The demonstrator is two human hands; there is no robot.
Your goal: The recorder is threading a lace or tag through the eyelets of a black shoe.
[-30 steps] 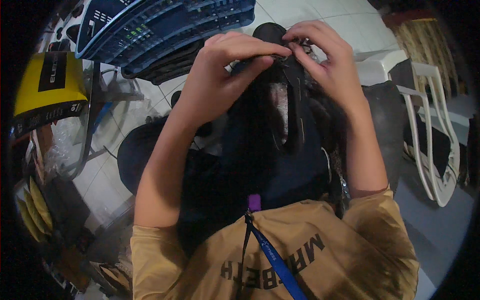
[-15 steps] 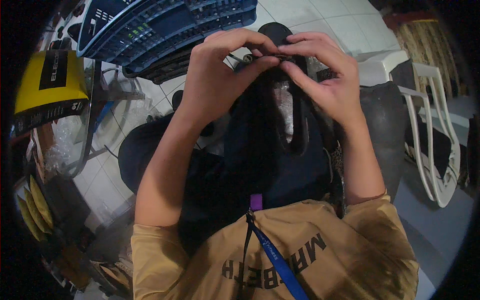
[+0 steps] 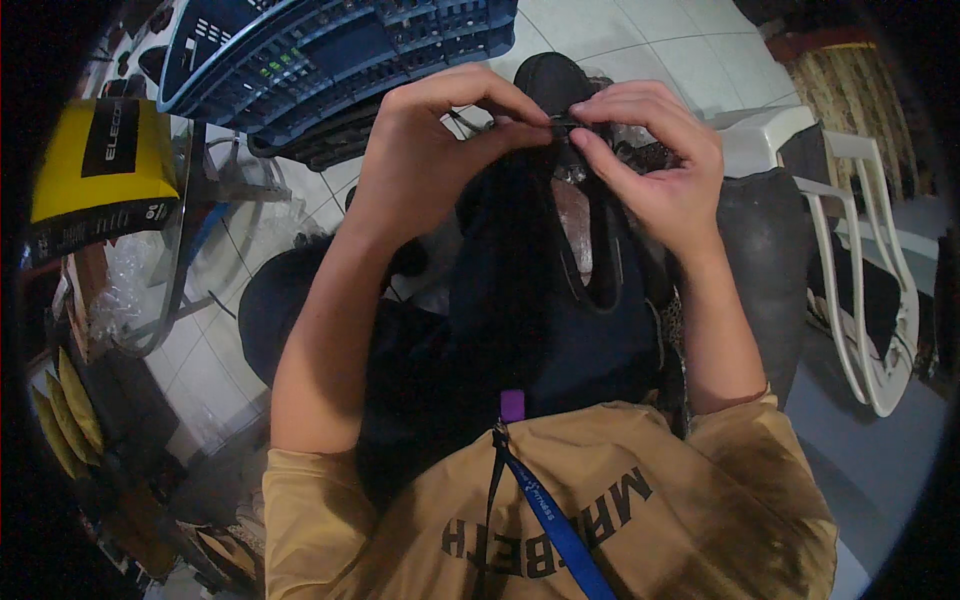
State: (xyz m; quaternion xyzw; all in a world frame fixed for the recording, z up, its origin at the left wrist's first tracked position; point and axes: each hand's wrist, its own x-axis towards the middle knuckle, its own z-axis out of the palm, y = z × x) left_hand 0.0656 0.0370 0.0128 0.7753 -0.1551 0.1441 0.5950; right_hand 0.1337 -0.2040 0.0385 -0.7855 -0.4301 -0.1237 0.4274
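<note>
A black shoe (image 3: 553, 84) rests on my dark-clothed lap, its toe pointing away from me. Something shiny and pale, like a plastic-wrapped shoe last (image 3: 577, 220), shows through its opening. Over the front of the shoe, my left hand (image 3: 428, 145) and my right hand (image 3: 655, 155) meet with thumbs and forefingers pinched. Between the two pinches runs a thin dark strip (image 3: 564, 128); whether it is joined to the shoe cannot be made out. Both hands are closed on it, fingertips a short way apart.
Ahead to the left stands a blue plastic crate (image 3: 340, 70) on a dark one. A yellow and black box (image 3: 105, 170) sits at far left, above clear plastic wrapping (image 3: 120, 290). A white plastic chair (image 3: 870, 270) is at right beside a grey surface. White tiles (image 3: 690, 65) cover the floor.
My fingertips have moved slightly apart, showing the dark strip between them. The shoe has shifted slightly toward me, and its opening shows more plainly.
</note>
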